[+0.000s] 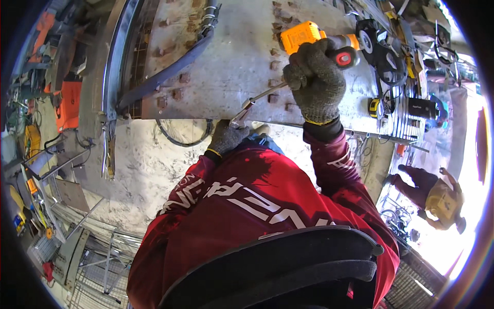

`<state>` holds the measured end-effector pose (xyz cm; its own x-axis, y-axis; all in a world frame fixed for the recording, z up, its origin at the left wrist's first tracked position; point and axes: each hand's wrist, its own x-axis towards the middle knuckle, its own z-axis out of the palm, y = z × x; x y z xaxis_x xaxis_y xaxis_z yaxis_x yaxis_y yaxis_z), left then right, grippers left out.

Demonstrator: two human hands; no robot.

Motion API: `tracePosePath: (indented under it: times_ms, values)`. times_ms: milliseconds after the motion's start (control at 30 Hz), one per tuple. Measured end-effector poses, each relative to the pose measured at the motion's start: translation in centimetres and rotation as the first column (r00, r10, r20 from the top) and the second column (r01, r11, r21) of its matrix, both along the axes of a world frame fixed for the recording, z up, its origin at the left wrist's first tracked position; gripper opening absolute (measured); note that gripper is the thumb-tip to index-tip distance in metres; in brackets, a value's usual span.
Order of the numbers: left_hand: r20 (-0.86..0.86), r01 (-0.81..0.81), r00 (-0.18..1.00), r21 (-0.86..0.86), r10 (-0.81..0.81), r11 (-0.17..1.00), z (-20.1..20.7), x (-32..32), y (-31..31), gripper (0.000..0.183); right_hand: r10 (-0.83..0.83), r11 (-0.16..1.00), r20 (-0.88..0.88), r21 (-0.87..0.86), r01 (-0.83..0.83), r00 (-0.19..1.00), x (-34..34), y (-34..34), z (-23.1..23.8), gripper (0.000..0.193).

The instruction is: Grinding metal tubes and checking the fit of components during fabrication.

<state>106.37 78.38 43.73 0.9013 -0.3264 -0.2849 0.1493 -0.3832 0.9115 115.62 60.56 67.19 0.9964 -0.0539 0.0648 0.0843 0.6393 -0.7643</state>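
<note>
My right hand [316, 82], in a dark knit glove, is closed around the handle of a screwdriver [345, 58] with a red and black end. The thin shaft slants down to the left, and its tip meets a small shiny metal piece [241, 116]. That piece sticks up from my gloved left hand [227, 138], whose fingers are closed around its lower part. Both hands are close to the near edge of a steel worktable [236, 67]. Just beyond my right hand, partly hidden by it, lies a yellow cordless power tool [301, 37].
A yellow tape measure [376, 108] and a black cylinder [423, 109] rest at the table's right. Black gear [388, 64] is piled beyond. A thick dark hose [170, 74] crosses the left side. Another person [437, 198] stands at the far right.
</note>
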Motion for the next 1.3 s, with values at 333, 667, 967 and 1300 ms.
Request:
tracePosePath:
  times_ms: [333, 667, 967, 1300]
  values:
    - [-0.086, -0.018, 0.996, 0.056, 0.022, 0.998, -0.5, -0.1, 0.3, 0.024, 0.119, 0.989, 0.268, 0.050, -0.138, 0.956, 1.4, -6.2, 3.3, 0.013]
    - [0.007, 0.003, 1.000, -0.016, -0.003, 1.000, 0.7, 0.5, -0.1, 0.028, 0.067, 0.996, -0.078, 0.067, -0.062, 0.995, 0.7, -0.1, -3.5, 0.017]
    - [-0.171, 0.064, 0.984, 0.108, -0.045, 0.992, -0.8, 0.1, 0.3, 0.037, 0.156, 0.975, 0.257, 0.112, -0.190, 0.954, 2.8, -5.6, 3.6, 0.018]
    - [0.022, 0.026, 0.999, -0.006, -0.026, 1.000, 1.7, 0.4, 0.0, 0.042, 0.116, 0.958, 0.186, 0.239, -0.159, 0.976, 2.3, -7.1, 1.6, 0.020]
